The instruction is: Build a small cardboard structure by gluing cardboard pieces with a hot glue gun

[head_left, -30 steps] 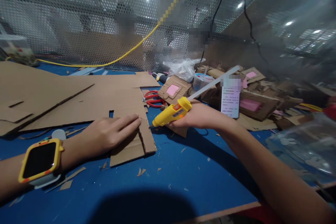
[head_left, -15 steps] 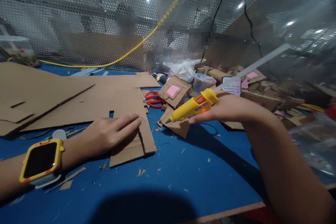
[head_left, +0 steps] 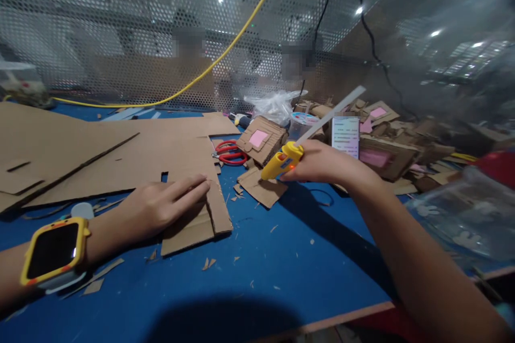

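My left hand [head_left: 163, 203] lies flat with stretched fingers on a folded cardboard flap [head_left: 193, 233], part of a large cut cardboard sheet [head_left: 169, 144]. In my right hand [head_left: 317, 161] is a yellow glue gun [head_left: 284, 159], its nozzle pointing down at a small cardboard piece [head_left: 263, 187]. A long whitish glue stick [head_left: 333, 112] sticks out of the back of the gun. Whether the nozzle touches the cardboard is hard to see. Just behind it sits a cardboard block with a pink square [head_left: 258, 138], and red-handled scissors or pliers [head_left: 231, 153] lie to its left.
A blue table [head_left: 281, 273] carries scattered cardboard scraps. At the back are a clear plastic bag [head_left: 271, 107], a round tub [head_left: 303, 122] and a lit phone [head_left: 345, 136]. Cardboard pieces [head_left: 386, 158] pile up at the right. A yellow cable [head_left: 217, 64] hangs before a perforated metal screen [head_left: 132, 37].
My right hand has lowered and tilted the glue gun, so it points more steeply down at the small cardboard piece. My left hand stays on the flap. The view has shifted slightly.
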### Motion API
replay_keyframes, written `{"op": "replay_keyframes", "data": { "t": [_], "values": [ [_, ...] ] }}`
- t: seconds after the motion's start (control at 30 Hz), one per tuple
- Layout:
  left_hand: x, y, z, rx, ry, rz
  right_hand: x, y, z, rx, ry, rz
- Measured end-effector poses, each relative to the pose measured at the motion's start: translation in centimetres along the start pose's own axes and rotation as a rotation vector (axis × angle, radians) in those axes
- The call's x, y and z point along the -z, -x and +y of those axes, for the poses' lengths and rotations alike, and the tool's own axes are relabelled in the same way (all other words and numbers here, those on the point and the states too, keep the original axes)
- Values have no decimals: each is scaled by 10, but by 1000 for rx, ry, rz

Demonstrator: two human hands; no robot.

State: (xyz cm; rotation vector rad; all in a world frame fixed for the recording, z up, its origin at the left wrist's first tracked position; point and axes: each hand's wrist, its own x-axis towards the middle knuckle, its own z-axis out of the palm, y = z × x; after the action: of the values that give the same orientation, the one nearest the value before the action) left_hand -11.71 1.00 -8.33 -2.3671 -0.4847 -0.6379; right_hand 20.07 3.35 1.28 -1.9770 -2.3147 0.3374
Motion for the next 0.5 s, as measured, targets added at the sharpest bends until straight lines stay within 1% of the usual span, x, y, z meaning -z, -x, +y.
{"op": "replay_keyframes", "data": {
  "t": [0.1, 0.17, 0.23, 0.37, 0.43, 0.5],
  "values": [
    [0, 0, -1, -2, -1, 7, -4, -2, -4, 122, 45, -36],
    [1, -1, -2, -6, -3, 5, -3, -2, -6, 157, 50, -41],
    [3, -4, -2, -14, -3, -15, -3, -2, -7, 131, 63, -52],
    [4, -11, -3, -31, -12, -53, -4, -3, -3, -9, 35, -101],
    [3, -14, -2, -28, -16, -35, -5, -5, -1, -51, 24, -118],
    [1, -16, -1, -11, -13, -15, -5, -6, 2, -55, 15, -129]
  ]
}}
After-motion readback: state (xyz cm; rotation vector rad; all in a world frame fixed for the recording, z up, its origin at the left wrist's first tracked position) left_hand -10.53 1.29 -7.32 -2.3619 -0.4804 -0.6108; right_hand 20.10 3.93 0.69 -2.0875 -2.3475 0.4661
